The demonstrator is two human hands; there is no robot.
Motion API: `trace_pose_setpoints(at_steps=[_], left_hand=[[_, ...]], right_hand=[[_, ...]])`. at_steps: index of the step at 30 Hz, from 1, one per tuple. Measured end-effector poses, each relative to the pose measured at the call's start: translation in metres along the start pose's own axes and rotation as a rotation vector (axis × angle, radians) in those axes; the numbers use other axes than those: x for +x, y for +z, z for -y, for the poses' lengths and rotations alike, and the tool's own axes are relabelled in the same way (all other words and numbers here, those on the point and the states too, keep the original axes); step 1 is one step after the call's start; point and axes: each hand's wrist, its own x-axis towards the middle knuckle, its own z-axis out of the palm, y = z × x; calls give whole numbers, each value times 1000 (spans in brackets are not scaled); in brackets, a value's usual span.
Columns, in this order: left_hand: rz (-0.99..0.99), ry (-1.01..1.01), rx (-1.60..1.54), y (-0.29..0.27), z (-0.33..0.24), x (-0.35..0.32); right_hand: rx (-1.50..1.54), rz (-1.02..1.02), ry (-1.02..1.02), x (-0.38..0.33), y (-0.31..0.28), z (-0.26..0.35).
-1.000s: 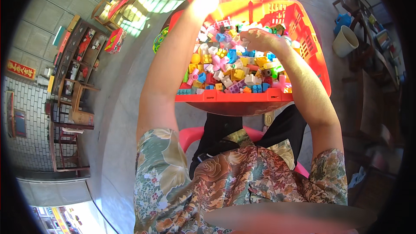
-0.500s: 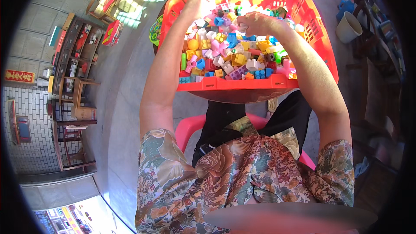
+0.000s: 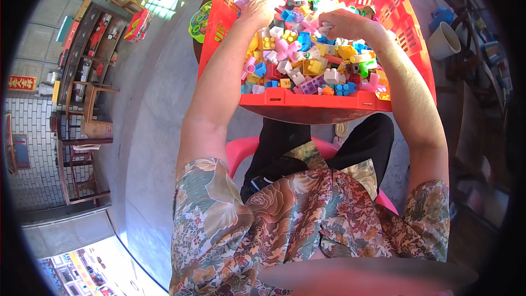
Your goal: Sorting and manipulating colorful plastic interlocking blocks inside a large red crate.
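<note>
A red plastic basket (image 3: 318,100) in front of me is heaped with colourful toy building bricks (image 3: 307,68), among them yellow, white, blue, pink and purple ones. My left hand (image 3: 258,11) rests over the bricks near the basket's far left; bright glare washes out its fingertips. To the right, my right hand (image 3: 350,25) is above the heap with its fingers curled together. Something pale shows at those fingertips, too small and bright to name.
A green tray (image 3: 200,22) stands just left of the basket. Wooden shelves (image 3: 90,49) and a chair (image 3: 94,98) are farther left. At the right are a white bucket (image 3: 444,41) and dark furniture. My knees are under the basket's near edge, by a pink seat (image 3: 239,151).
My right hand has moved slightly right over the bricks, its fingers more curled. My left hand is still at the far left of the heap. The whole view has shifted a little.
</note>
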Motion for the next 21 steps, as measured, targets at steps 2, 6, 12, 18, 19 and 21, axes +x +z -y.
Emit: trace_pose_setpoints(at_steps=[2, 6, 12, 18, 19, 21], left_hand=[[-16, 14, 37, -5, -23, -1], [80, -58, 279, -20, -21, -5], [69, 122, 377, -23, -11, -10], [-76, 145, 44, -49, -63, -2], [-61, 133, 33, -47, -41, -9], [-91, 121, -11, -44, -64, -12]], right_hand=[[-25, -9, 19, -1, 3, -12], [-2, -84, -55, -4, 4, -9], [250, -257, -63, 11, 0, -15], [648, -674, -389, 13, -2, -40], [627, -671, -450, 20, -5, -17], [664, -612, -510, 16, -2, -20]])
